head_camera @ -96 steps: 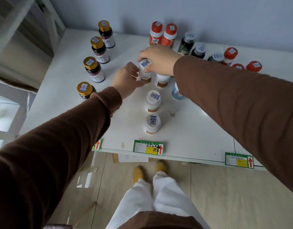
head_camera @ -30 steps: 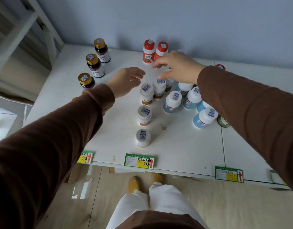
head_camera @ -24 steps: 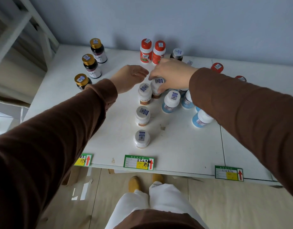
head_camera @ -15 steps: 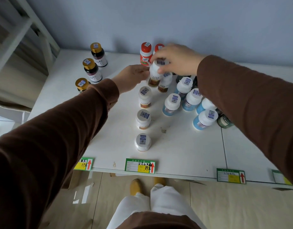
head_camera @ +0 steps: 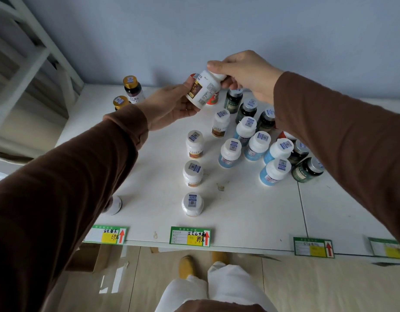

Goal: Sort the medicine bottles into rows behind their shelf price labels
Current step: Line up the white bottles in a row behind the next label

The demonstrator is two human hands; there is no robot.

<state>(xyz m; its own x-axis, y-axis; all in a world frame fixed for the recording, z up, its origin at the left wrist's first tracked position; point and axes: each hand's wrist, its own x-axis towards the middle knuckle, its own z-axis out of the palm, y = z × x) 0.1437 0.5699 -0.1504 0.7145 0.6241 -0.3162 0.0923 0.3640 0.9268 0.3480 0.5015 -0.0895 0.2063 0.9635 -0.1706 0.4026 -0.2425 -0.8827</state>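
Observation:
Both hands hold one white bottle with a brown label [head_camera: 203,90], tilted in the air above the back of the white shelf [head_camera: 250,206]. My right hand [head_camera: 244,73] pinches its cap; my left hand [head_camera: 169,104] holds its base. Three white brown-label bottles [head_camera: 193,203] stand in a row behind the middle price label [head_camera: 190,236], with a fourth [head_camera: 220,123] further back and to the right. Blue-label white bottles [head_camera: 256,145] cluster to the right.
Dark gold-capped bottles [head_camera: 132,87] stand at the back left. Dark green silver-capped bottles [head_camera: 234,100] and a red-capped one sit behind the blue cluster, one green bottle [head_camera: 307,170] lying tilted. Other price labels [head_camera: 107,235] [head_camera: 313,246] line the shelf's front edge.
My right hand has picked a white brown-label bottle from the cluster and lifted it. My left hand rose and took hold of its base. The bottle now tilts between both hands.

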